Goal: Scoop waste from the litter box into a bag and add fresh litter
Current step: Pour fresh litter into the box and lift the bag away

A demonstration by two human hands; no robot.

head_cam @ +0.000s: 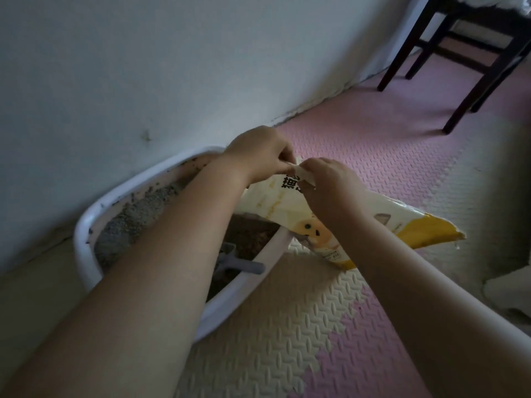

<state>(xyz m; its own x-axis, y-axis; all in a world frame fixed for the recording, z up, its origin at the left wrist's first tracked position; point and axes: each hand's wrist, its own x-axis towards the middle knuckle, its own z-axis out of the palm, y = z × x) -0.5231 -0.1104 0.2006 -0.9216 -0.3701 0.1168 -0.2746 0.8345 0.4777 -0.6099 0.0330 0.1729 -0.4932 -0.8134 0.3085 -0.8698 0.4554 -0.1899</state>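
**Both hands at the mouth of the litter bag**

At frame centre the left hand (258, 153) and right hand (330, 185) each pinch the top edge of the yellow-and-white litter bag (402, 222), fingers clenched on it. The bag leans on the right rim of the white litter box (80, 234), which sits tight against the wall (115, 67) at left. A grey scoop (247, 267) lies inside, half hidden by the left forearm. Open foam mat (373, 124) spreads rightward. Dark chair legs (482, 87) stand upper right, cut off by the frame.

Dark chair (471, 50) on foam mat (359, 124)
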